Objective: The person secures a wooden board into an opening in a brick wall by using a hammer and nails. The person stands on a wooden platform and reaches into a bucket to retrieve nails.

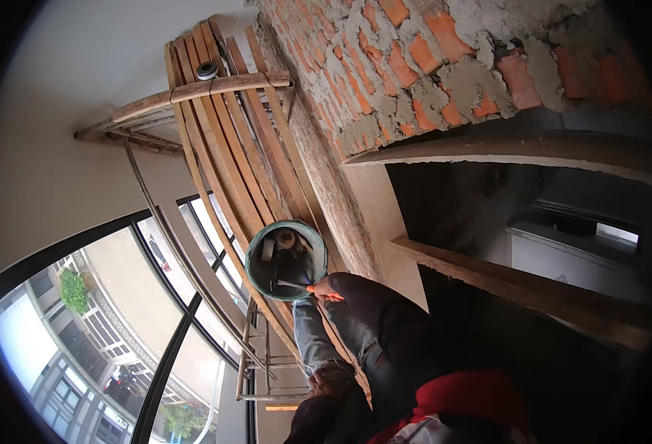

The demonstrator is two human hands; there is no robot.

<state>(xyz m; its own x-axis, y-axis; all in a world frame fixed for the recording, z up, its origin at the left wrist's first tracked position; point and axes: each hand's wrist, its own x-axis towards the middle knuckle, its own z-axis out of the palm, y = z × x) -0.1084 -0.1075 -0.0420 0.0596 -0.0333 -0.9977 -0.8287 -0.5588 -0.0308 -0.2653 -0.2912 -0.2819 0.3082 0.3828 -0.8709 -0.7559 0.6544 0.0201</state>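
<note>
My right hand [327, 288] grips an orange-handled tool [313, 288] over the near rim of a green bucket [313, 244]; its narrow end reaches inside. A round object [285, 238] and other items, too small to identify, lie in the bucket, which stands on wooden planks [230, 185]. Below the bucket, my left hand [324, 381] is by my jeans-clad leg [311, 333]; its fingers are too small and shaded to read.
A crossbar [193, 90] with a dark round object [207, 70] spans the planks. Metal scaffolding [163, 222] runs beside large windows [82, 311]. Rough brickwork [437, 44] rises on the right above a dark opening framed by timber beams [518, 285].
</note>
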